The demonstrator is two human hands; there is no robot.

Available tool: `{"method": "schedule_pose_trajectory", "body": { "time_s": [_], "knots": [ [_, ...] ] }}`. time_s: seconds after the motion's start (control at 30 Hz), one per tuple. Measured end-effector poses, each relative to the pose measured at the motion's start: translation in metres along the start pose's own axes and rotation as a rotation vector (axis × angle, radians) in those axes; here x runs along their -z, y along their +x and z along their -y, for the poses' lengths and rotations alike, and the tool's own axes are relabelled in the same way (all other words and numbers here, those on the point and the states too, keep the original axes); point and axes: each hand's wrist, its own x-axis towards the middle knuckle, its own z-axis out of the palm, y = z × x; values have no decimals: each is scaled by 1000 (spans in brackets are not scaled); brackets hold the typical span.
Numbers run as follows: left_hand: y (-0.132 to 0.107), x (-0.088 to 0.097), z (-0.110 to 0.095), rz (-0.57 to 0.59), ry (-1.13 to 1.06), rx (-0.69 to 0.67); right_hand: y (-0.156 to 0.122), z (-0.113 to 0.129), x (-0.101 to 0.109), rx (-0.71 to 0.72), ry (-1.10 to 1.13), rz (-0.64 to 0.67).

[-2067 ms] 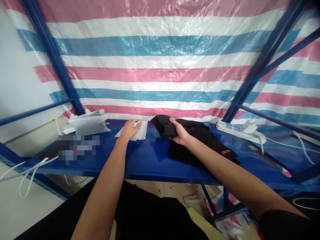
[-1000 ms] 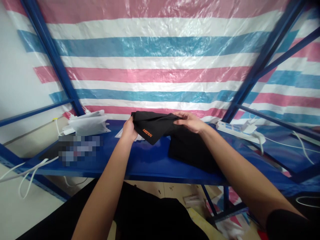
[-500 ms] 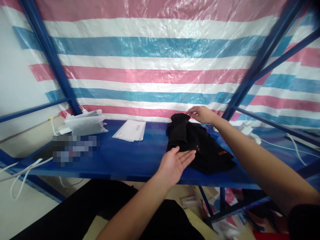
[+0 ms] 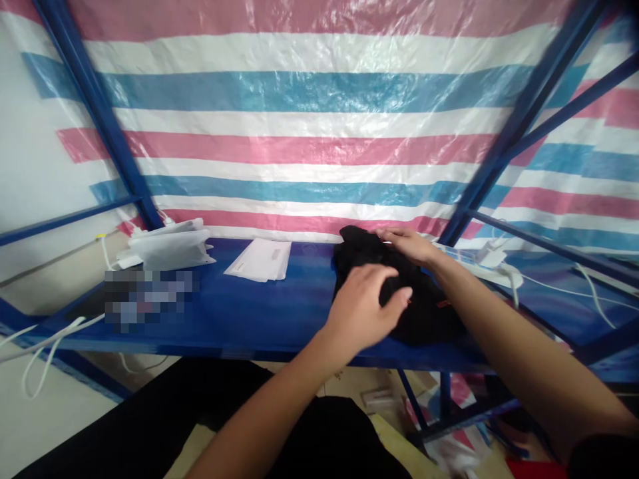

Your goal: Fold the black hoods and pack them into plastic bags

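Note:
A pile of black cloth with small orange lettering (image 4: 424,313) lies on the blue metal shelf (image 4: 269,319), right of centre. My left hand (image 4: 364,306) rests palm down on the near side of the pile, its fingers stretched out and flat. My right hand (image 4: 407,243) lies on the far top edge of the pile, fingers extended over the cloth. Neither hand grips anything that I can see.
White flat packets (image 4: 259,259) lie left of the cloth. A stack of white bags (image 4: 170,246) sits at the far left. A white power strip with plugs and cables (image 4: 492,259) lies at the right. Striped tarpaulin (image 4: 309,133) backs the shelf, between blue uprights.
A second ago both hands held a black piece up above the shelf. It now lies on the pile, and both hands have come down flat onto it.

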Motion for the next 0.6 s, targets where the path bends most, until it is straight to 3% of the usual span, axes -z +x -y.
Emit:
{"method": "schedule_pose_trajectory", "body": {
  "time_s": [0.07, 0.23, 0.33, 0.47, 0.6],
  "knots": [
    [23, 2, 15, -31, 181, 49, -2, 8, -6, -12, 133, 31],
    [57, -4, 65, 206, 371, 263, 9, 2, -11, -214, 297, 31],
    [60, -4, 89, 146, 383, 292, 16, -13, -12, -315, 243, 8],
    [61, 3, 104, -48, 112, 380, 13, -26, -11, -364, 8, 10],
    [64, 8, 102, -112, -502, 640, 8, -16, 10, -197, -76, -83]
  ]
}}
